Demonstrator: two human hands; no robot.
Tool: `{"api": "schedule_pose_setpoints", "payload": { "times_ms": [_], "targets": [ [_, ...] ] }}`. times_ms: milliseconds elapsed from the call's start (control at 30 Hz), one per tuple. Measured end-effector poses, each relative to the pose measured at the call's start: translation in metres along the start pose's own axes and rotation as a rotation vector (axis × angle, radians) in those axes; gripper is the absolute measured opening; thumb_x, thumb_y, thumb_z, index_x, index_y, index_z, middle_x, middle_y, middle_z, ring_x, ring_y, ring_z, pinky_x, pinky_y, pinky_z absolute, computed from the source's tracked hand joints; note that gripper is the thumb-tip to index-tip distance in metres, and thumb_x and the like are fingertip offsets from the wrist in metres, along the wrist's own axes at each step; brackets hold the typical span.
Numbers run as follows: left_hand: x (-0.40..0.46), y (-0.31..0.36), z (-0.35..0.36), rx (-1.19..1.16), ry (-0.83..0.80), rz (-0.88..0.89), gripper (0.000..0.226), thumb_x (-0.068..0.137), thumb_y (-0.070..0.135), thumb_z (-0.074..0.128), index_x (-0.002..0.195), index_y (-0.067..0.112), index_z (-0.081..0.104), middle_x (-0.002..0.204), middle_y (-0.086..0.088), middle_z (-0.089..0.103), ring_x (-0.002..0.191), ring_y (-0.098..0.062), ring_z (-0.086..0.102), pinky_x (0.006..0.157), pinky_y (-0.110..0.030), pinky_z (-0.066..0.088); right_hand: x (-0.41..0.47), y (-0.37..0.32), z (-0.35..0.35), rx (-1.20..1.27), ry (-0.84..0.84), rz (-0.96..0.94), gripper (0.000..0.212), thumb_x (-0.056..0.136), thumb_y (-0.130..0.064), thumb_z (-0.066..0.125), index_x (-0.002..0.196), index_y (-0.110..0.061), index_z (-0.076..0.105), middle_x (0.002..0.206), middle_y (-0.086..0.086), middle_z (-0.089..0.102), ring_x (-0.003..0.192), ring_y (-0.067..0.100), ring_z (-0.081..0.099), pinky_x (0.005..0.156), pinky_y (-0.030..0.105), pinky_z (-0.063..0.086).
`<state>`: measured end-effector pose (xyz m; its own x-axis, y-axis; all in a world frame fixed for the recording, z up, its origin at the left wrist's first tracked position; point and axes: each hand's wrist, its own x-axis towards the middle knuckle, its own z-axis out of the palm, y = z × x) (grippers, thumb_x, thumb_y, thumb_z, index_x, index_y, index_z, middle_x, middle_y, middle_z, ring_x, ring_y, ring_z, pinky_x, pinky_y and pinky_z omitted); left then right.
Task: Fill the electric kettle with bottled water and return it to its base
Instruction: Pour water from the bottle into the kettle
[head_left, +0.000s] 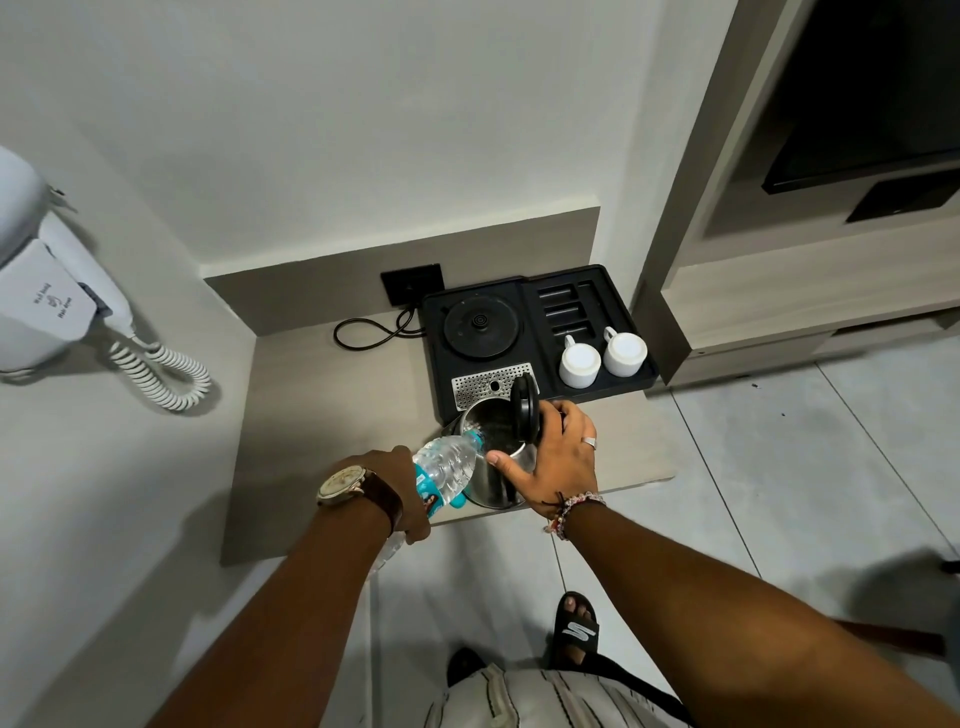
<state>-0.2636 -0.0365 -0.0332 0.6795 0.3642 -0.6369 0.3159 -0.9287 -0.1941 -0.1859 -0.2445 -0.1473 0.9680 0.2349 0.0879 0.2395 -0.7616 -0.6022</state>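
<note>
Left hand (400, 486) tips the gripped bottle (447, 467) into the kettle (496, 452) that the right hand (553, 457) wraps steady, probably pouring.

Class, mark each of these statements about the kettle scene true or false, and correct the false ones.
1. The kettle sits on its round base. False: it stands on the counter, off the base.
2. The kettle's lid is open. True.
3. The right hand holds the water bottle. False: the left hand holds it; the right steadies the kettle.
4. Two white cups stand upside down on the tray. True.
</note>
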Motion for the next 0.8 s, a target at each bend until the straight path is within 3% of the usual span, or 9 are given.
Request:
{"api": "schedule_pose_setpoints", "payload": {
  "times_ms": [500,800],
  "targets": [
    [0.004,-0.002,0.009,-0.052,-0.005,-0.010,0.088,0.057,0.061,0.085,0.126,0.025,0.046,0.093,0.006,0.055,0.081,-0.013,0.056,0.065,-0.031,0.044,-0.001,0.000,-0.001,-0.004,-0.004,-0.002,0.098,0.070,-0.091,0.053,0.139,-0.022,0.044,0.142,0.013,0.043,0.135,0.037,0.038,0.109,0.052,0.043],
    [0.013,-0.005,0.035,-0.392,0.142,0.049,0.092,0.055,0.051,0.090,0.132,0.029,0.043,0.099,0.010,0.058,0.081,-0.013,0.054,0.063,-0.026,0.042,0.000,0.001,0.001,-0.017,0.011,-0.011,0.101,0.070,-0.096,0.042,0.139,-0.022,0.046,0.139,0.013,0.045,0.132,0.038,0.042,0.108,0.053,0.043]
  ]
}}
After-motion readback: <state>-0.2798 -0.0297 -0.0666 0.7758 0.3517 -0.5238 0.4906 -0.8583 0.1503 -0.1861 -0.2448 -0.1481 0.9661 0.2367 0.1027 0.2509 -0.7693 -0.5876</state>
